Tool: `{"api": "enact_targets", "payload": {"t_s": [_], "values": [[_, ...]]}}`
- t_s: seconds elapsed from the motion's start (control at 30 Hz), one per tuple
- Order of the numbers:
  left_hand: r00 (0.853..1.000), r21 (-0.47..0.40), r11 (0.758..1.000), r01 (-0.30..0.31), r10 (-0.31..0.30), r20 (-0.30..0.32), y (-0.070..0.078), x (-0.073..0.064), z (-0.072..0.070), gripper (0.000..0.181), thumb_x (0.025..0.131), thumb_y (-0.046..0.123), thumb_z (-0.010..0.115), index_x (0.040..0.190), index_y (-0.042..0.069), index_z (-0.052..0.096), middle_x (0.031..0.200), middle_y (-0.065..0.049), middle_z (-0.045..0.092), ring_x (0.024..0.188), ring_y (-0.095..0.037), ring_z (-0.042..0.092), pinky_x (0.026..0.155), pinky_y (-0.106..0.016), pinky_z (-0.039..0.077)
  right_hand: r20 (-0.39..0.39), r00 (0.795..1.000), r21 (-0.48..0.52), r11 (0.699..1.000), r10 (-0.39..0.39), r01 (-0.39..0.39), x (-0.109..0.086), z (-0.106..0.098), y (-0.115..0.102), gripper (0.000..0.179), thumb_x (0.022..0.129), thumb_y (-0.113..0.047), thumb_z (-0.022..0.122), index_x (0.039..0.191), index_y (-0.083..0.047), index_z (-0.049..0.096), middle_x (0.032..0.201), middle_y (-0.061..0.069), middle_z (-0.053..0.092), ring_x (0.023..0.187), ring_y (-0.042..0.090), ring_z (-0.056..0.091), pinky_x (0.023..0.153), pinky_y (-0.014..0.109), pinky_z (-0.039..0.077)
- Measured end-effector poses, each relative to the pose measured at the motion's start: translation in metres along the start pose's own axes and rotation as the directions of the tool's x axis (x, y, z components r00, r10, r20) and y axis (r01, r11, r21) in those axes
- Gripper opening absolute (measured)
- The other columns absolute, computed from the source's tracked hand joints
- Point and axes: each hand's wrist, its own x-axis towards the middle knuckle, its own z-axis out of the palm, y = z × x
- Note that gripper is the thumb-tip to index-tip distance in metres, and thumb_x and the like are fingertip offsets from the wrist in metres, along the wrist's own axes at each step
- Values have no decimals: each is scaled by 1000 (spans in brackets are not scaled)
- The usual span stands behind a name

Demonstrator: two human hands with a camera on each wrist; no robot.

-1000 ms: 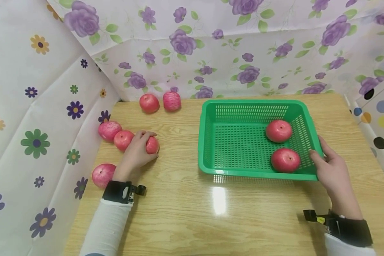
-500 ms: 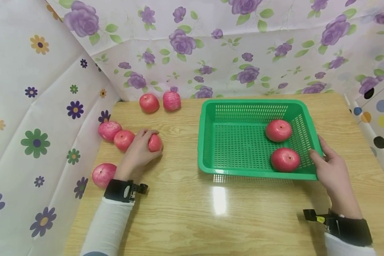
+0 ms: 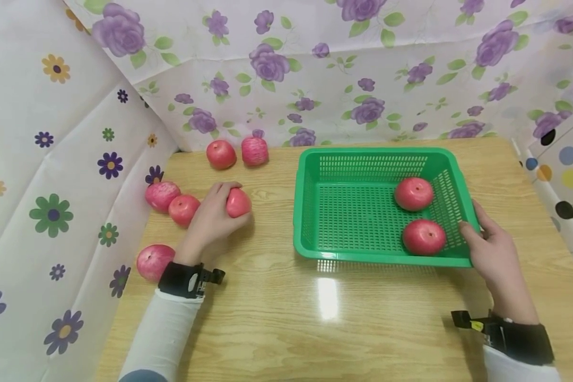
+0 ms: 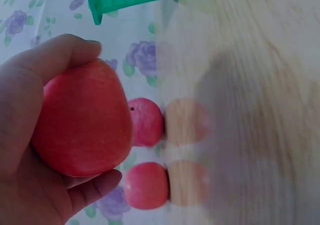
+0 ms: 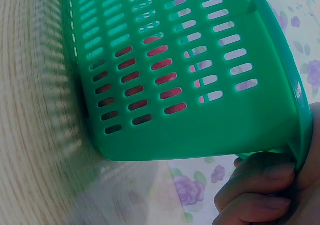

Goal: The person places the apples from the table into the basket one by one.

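Observation:
My left hand [image 3: 213, 217] grips a red apple [image 3: 239, 202], thumb on one side and fingers curled round the other. In the left wrist view that apple [image 4: 85, 120] fills the grasp, lifted above the wooden surface. My right hand [image 3: 495, 253] pinches the right rim of a green plastic basket [image 3: 353, 259], thumb inside the rim. The right wrist view shows curled fingers [image 5: 255, 185] under the basket's rim. Two apples lie in the basket's right half, one apple [image 3: 414, 193] behind the other apple [image 3: 424, 237].
Left of the left hand lie a streaked apple [image 3: 163, 197], a red apple [image 3: 183, 210] and a nearer apple [image 3: 155, 262]. Two more, a red apple [image 3: 221, 154] and a striped apple [image 3: 255, 151], stand at the wooden table's [image 3: 267, 323] back edge, by a flowered sheet [image 3: 286, 69].
My left hand has moved right and slightly back with the apple, away from the apple beside it. The right hand keeps its hold on the basket rim.

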Motion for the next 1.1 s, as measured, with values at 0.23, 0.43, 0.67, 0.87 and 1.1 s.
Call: {"api": "enact_targets", "payload": {"t_s": [0.23, 0.43, 0.67, 0.87, 1.1], "values": [[993, -36, 996, -83, 80, -82, 18, 8, -1, 75, 76, 45, 80, 138, 19, 48, 133, -8, 48, 111, -23, 52, 90, -51, 51, 8, 1000, 8, 1000, 1, -1, 0, -1, 0, 59, 103, -50, 41, 154, -42, 13, 134, 25, 51, 74, 11, 58, 53, 28, 52], [971, -62, 977, -203, 193, -138, 43, 17, -4, 66, 77, 43, 79, 133, 20, 53, 129, -3, 52, 108, -18, 52, 88, -47, 53, 5, 1000, 5, 1000, -4, 3, 1, -1, 1, 59, 102, -51, 41, 154, -44, 14, 134, 24, 51, 76, 12, 58, 53, 29, 52], [956, -56, 960, -274, 265, -128, 77, 27, -8, 62, 77, 45, 78, 127, 16, 54, 123, -1, 55, 105, -15, 52, 84, -42, 55, 15, 1000, 18, 1000, 3, -3, 2, -1, 0, 59, 102, -52, 42, 154, -45, 13, 135, 24, 48, 81, 16, 59, 55, 31, 55], [956, -64, 956, -285, 279, -90, 97, 33, -6, 64, 79, 51, 75, 128, 16, 52, 123, 0, 52, 103, -13, 52, 81, -38, 55, 9, 1000, 11, 1000, -4, 4, 2, 0, 0, 59, 102, -52, 41, 154, -44, 13, 127, 24, 54, 78, 18, 61, 55, 32, 55], [948, -117, 941, -317, 313, -49, 114, 41, 2, 64, 81, 53, 73, 129, 18, 50, 122, 0, 50, 101, -11, 51, 79, -36, 55, 19, 1000, 21, 1000, 3, -3, 0, -1, 0, 59, 103, -51, 41, 154, -44, 12, 125, 25, 55, 76, 18, 61, 54, 32, 55]]}}
